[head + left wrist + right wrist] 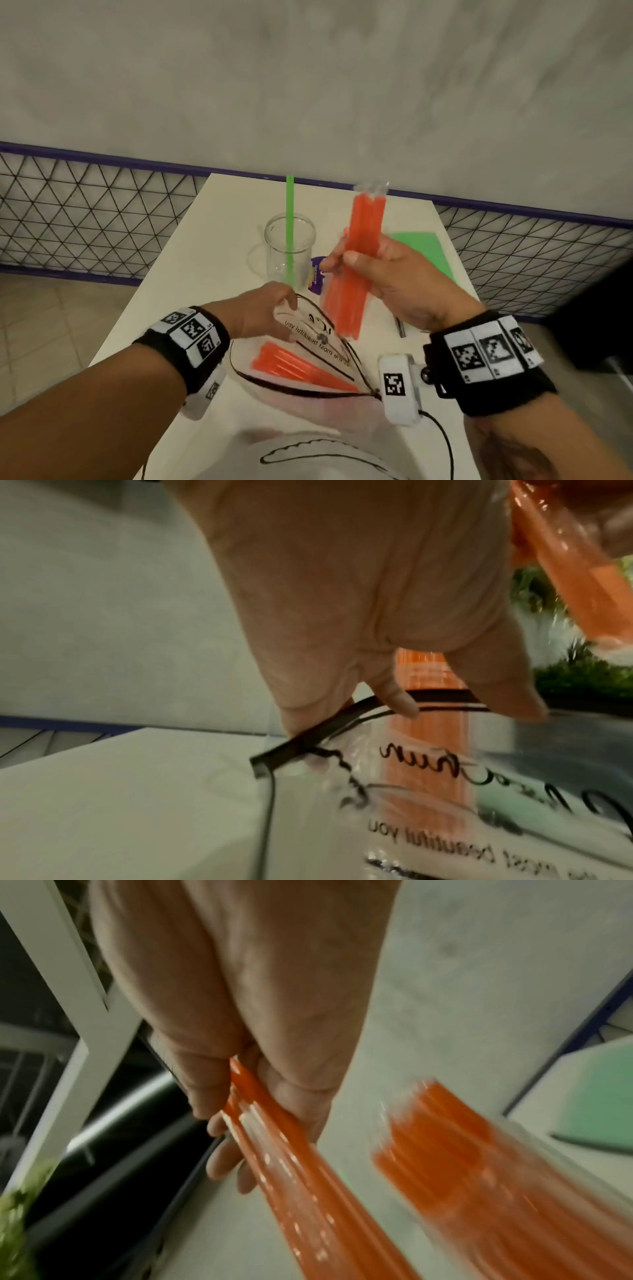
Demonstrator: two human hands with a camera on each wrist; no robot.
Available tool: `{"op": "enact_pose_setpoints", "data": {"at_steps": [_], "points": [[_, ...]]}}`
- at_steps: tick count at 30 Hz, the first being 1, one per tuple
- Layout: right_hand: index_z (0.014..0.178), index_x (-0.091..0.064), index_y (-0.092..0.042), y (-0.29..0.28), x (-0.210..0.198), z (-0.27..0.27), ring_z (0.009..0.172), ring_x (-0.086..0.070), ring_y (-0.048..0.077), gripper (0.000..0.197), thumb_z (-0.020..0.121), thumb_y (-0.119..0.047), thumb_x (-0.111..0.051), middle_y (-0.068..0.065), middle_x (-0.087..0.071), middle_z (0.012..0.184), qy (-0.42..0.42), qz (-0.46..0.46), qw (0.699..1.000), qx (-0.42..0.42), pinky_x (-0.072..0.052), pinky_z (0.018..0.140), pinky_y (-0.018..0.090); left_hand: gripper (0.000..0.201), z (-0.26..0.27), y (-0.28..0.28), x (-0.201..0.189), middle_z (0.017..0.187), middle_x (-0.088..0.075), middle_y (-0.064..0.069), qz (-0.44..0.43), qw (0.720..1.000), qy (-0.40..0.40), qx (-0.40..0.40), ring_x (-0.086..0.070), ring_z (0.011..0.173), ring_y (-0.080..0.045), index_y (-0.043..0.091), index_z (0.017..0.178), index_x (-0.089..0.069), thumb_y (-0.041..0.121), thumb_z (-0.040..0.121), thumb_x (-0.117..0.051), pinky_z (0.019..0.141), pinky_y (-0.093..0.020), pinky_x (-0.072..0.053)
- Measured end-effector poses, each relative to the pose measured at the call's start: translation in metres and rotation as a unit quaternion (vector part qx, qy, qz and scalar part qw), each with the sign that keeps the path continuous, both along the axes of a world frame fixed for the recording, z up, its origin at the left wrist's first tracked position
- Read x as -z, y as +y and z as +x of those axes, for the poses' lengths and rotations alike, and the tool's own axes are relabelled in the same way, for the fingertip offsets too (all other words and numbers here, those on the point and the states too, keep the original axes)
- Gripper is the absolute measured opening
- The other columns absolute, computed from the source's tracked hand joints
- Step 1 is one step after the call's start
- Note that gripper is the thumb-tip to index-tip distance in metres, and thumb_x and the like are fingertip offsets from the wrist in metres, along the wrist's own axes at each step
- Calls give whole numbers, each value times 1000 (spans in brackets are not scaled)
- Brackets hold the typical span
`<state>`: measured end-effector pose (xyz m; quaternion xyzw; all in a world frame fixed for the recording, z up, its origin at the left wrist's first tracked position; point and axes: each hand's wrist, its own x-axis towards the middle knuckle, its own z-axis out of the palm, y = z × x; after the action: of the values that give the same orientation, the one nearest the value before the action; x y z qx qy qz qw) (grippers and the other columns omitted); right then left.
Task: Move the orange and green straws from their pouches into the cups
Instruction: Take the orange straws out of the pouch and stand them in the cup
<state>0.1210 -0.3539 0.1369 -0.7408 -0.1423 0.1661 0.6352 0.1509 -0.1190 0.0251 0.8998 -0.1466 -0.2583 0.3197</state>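
Observation:
My right hand (346,262) grips a bundle of orange straws (363,240) in a clear wrapper, held nearly upright above the table; the right wrist view shows the fingers (229,1150) curled round this bundle (291,1177). My left hand (286,303) pinches the black-trimmed rim of a clear printed pouch (318,339) lying on the table, as the left wrist view shows at the pouch rim (308,739). More orange straws (298,368) lie inside that pouch. A clear glass cup (274,253) stands behind, with one green straw (290,212) upright in it.
A green pack (428,250) lies flat at the right of the white table (191,274). A small purple label (317,274) sits beside the cup, and a dark thin object (400,327) lies under my right wrist. A wire-mesh fence (85,212) runs behind the table.

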Motion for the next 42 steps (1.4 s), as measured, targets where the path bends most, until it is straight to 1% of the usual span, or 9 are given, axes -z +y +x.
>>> {"op": "enact_pose_setpoints", "data": {"at_steps": [6,12,17,23,28,32,36,39,42], "points": [[102,-60,-15,-31,-34,28,98,-65,26,16,100,-5,-48,5,-72,88,-78,67,981,164,-44,105,52,69,33,-45,-38,130,-53,-3,-71,994,-36,-75,-54,124,-23,24,123,-44,32,71,-88,95,-44,-54],[104,-62,-16,-28,-23,41,103,-65,27,15,97,-7,-53,10,-72,96,-104,63,979,165,-44,104,54,122,51,-85,-53,155,-36,-1,-116,992,-35,-47,-43,132,-17,22,156,-7,35,68,-90,103,-28,-38],[102,-64,-23,-22,-10,48,108,-66,21,11,94,-17,-60,9,-73,104,-124,54,977,166,-47,102,48,116,59,-100,-44,116,-58,9,-145,985,-33,-82,-59,107,-13,19,149,-20,38,61,-93,96,-32,-48],[103,-67,-26,-16,14,53,106,-63,2,13,94,-18,-61,-6,-70,108,-150,-11,970,189,-47,98,36,112,61,-100,-38,123,-59,2,-145,984,-46,-96,-59,111,-19,19,150,-20,28,64,-92,100,-38,-50],[125,-58,-31,-19,57,59,132,-37,17,48,79,-34,-73,-4,-39,141,-255,-333,890,180,-32,113,49,92,62,-100,-31,113,-63,6,-181,977,-51,-98,-64,104,-15,20,135,-35,22,63,-92,93,-38,-55],[153,-15,-21,-12,42,48,147,-9,15,89,85,-30,-72,2,-10,161,-341,-255,864,268,-15,120,41,91,64,-99,-26,112,-59,8,-183,976,-56,-106,-61,101,-12,21,135,-33,22,64,-91,86,-32,-55],[154,-18,-18,0,18,51,150,-10,26,71,94,-21,-57,10,-17,161,-518,-355,751,206,-10,120,49,90,65,-101,-24,112,-56,9,-173,977,-73,-99,-59,104,-14,17,132,-33,20,64,-91,89,-32,-52],[148,-35,-13,3,26,58,147,-21,30,51,98,-22,-41,9,-32,156,-496,-483,710,129,-15,116,54,86,63,-99,-26,111,-56,9,-154,979,-88,-101,-60,102,-13,19,130,-34,27,65,-91,82,-28,-53],[152,-27,-15,-5,58,55,150,-12,23,62,96,-36,-10,3,-26,160,-389,-576,715,74,-5,119,51,88,62,-98,-26,113,-57,7,-153,979,-101,-91,-61,102,-13,15,137,-31,25,69,-86,88,-33,-54]]}}
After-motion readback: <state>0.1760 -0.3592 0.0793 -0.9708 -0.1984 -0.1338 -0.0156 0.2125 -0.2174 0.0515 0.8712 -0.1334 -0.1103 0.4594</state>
